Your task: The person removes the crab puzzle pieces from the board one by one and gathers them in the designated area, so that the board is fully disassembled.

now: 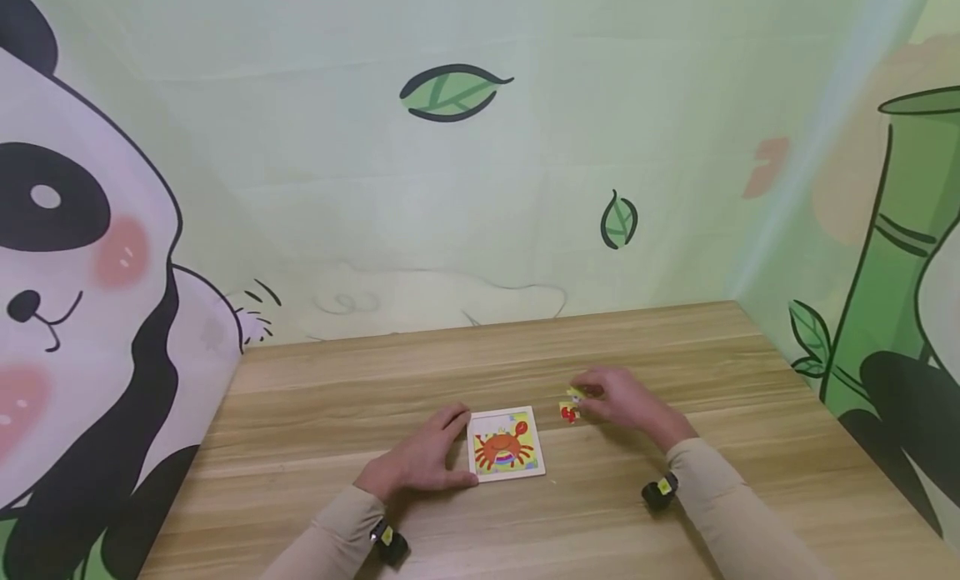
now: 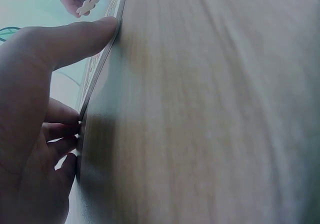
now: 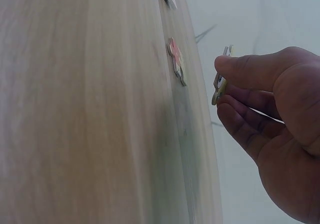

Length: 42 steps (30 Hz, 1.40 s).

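Observation:
A square crab jigsaw puzzle in a white-edged tray (image 1: 512, 478) lies flat on the table; a pale area shows at its upper left. My left hand (image 1: 422, 457) holds the tray's left side, thumb at the near corner and fingers along the far part of the edge. Right of the tray, my right hand (image 1: 626, 401) pinches a small yellowish puzzle piece (image 3: 218, 90) between thumb and fingers, raised above the table. Just beneath it, a loose puzzle piece (image 1: 567, 413) with a red shape lies on the wood. Fingers partly cover the pinched piece.
The wood-grain table (image 1: 337, 405) meets a pale green printed cloth (image 1: 337, 188) at the back. More cloth with a panda (image 1: 142, 330) and bamboo (image 1: 885, 297) closes in both sides. Each wrist wears a small black camera (image 1: 660, 491).

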Motion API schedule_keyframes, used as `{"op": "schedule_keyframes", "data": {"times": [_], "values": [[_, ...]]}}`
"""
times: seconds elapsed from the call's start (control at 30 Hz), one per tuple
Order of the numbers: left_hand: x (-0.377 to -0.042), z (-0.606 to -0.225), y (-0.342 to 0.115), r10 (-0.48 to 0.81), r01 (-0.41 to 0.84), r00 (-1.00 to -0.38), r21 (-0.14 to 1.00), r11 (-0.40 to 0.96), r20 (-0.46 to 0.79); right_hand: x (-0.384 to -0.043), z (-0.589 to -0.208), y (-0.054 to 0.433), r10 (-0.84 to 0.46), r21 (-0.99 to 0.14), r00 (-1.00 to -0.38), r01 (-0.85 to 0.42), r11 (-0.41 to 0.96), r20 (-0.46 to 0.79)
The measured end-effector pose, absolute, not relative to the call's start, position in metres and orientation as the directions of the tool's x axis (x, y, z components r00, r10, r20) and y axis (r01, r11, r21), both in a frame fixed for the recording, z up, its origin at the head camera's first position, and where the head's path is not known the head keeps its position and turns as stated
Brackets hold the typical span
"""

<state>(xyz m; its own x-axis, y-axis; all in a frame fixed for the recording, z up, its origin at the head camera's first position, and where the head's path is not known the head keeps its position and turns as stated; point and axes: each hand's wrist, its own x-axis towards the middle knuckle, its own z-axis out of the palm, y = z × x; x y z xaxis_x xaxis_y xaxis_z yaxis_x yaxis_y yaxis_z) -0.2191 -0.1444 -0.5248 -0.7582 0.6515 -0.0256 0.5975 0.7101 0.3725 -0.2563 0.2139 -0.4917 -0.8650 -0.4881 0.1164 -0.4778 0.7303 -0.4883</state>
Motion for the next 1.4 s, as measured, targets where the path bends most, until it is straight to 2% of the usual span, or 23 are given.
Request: {"op": "schedule_keyframes", "data": {"times": [0.33,1.4], "values": [[-0.220,-0.526,-0.145,0.655,0.601,-0.755,0.378,0.704,-0.020,-0.255,-0.499,0.229,-0.476,-0.508,-0.872,-0.464,0.725,0.117],[-0.218,-0.525,-0.145,0.655,0.603,-0.755,0.374,0.705,-0.017,-0.249,-0.503,0.249,-0.475,-0.466,-0.869,-0.479,0.744,0.137]]}}
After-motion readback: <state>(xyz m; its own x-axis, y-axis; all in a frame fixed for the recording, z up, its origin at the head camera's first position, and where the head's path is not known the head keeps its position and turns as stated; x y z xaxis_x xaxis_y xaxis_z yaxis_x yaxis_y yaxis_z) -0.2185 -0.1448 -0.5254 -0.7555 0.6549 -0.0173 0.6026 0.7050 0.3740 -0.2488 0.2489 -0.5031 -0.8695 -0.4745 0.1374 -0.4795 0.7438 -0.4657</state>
